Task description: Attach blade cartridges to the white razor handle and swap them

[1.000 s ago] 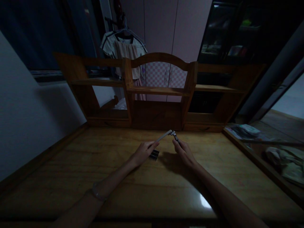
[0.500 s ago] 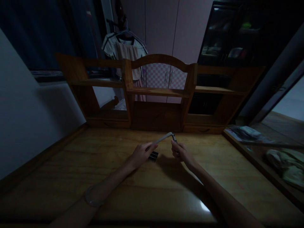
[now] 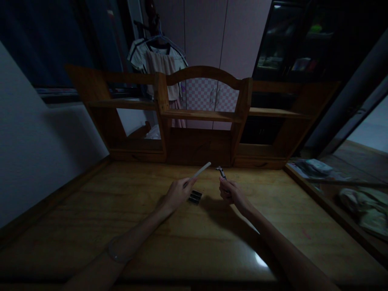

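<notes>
My left hand (image 3: pixel 179 194) is closed around a slim white stick (image 3: pixel 202 170), which slants up and to the right out of my fingers. My right hand (image 3: pixel 232 192) grips the handle of a razor (image 3: pixel 222 173), its small dark, shiny head bent toward the stick. A gap separates the stick's tip from the razor head. On the wooden desk (image 3: pixel 169 250) just right of and below my left hand lies a small black piece with several pale-edged bars (image 3: pixel 195 197); its kind is unclear in the dim light.
A wooden shelf unit (image 3: pixel 203 116) with drawers runs along the desk's back edge. To the right, a lower surface holds papers (image 3: pixel 312 167) and crumpled cloth (image 3: pixel 366 210). A white wall (image 3: pixel 27 153) borders the left side. Clothes (image 3: pixel 163 64) hang behind the shelves.
The white stick's tip has come away from the razor head. My left hand has shifted slightly left with the stick, while my right hand stays nearly in place.
</notes>
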The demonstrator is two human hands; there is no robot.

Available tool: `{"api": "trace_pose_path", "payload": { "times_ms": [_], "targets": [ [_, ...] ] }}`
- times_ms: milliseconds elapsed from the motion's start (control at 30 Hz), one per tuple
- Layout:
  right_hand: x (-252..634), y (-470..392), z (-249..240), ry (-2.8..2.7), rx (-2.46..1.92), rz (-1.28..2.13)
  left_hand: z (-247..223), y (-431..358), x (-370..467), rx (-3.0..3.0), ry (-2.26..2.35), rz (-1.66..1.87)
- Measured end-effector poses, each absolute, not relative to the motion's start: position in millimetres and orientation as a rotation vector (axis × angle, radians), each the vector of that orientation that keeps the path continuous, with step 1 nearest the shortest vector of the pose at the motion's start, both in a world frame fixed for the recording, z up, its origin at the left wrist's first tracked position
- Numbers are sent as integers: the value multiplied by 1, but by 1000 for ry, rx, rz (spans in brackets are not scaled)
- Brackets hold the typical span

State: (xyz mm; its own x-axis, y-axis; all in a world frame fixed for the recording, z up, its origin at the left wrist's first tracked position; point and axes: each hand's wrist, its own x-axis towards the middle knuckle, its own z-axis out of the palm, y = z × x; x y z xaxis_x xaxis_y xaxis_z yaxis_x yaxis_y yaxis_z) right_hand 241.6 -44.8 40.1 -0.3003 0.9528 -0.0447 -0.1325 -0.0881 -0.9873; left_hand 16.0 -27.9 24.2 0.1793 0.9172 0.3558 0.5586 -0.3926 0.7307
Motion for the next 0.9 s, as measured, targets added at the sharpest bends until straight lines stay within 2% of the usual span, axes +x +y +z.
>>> {"api": "trace_pose_path", "payload": {
  "times_ms": [167,300,667,900],
  "targets": [
    [241,-46,38,-1311,-1019,1494,28,-29,12,1993,1296,1146],
    [239,-48,34,-1364,-1055,1393,30,-35,21,1981,1122,1042],
    [242,-52,38,-1486,-1109,963,27,-34,20,1999,1152,1062],
    [244,-50,38,-1417,-1050,1078,26,-35,22,2023,1229,1086]
  ]
}}
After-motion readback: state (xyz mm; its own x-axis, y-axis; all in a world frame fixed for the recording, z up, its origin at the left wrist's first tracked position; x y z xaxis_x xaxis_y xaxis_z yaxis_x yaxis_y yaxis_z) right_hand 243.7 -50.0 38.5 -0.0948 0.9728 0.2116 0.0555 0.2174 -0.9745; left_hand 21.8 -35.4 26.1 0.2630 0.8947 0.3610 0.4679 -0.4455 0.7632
